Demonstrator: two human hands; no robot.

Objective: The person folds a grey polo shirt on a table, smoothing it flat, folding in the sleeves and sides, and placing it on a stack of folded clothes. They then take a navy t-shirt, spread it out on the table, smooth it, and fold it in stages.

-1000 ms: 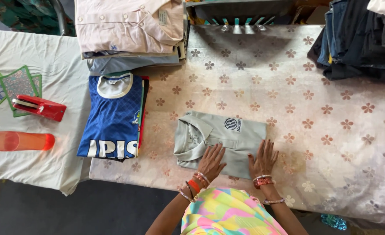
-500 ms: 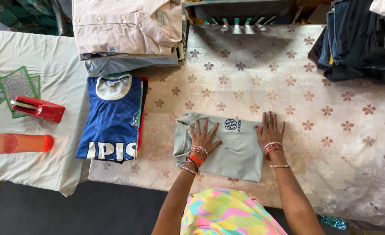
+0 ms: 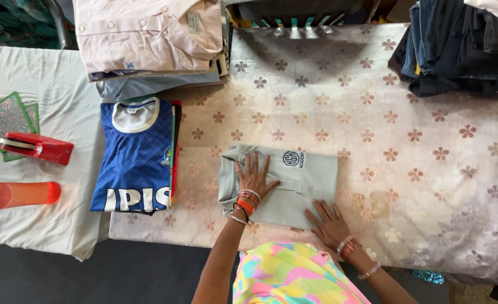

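Observation:
A folded pale grey polo shirt (image 3: pixel 302 180) with a round dark emblem lies on the flowered tablecloth (image 3: pixel 406 146) near the front edge. My left hand (image 3: pixel 254 179) rests flat on the shirt's left half, fingers spread, bangles on the wrist. My right hand (image 3: pixel 329 222) lies flat on the shirt's lower right corner, partly on the cloth, fingers apart. Neither hand grips anything.
A folded blue jersey (image 3: pixel 139 155) tops a small stack to the left. Folded pale shirts (image 3: pixel 147 39) are piled at the back left, dark trousers (image 3: pixel 463 45) at the back right. A red stapler (image 3: pixel 38 147) and an orange bottle (image 3: pixel 15 194) lie on the white cloth (image 3: pixel 63 112).
My right hand slid from the shirt's upper right edge down to its lower right corner. My left hand stayed pressed on the left half.

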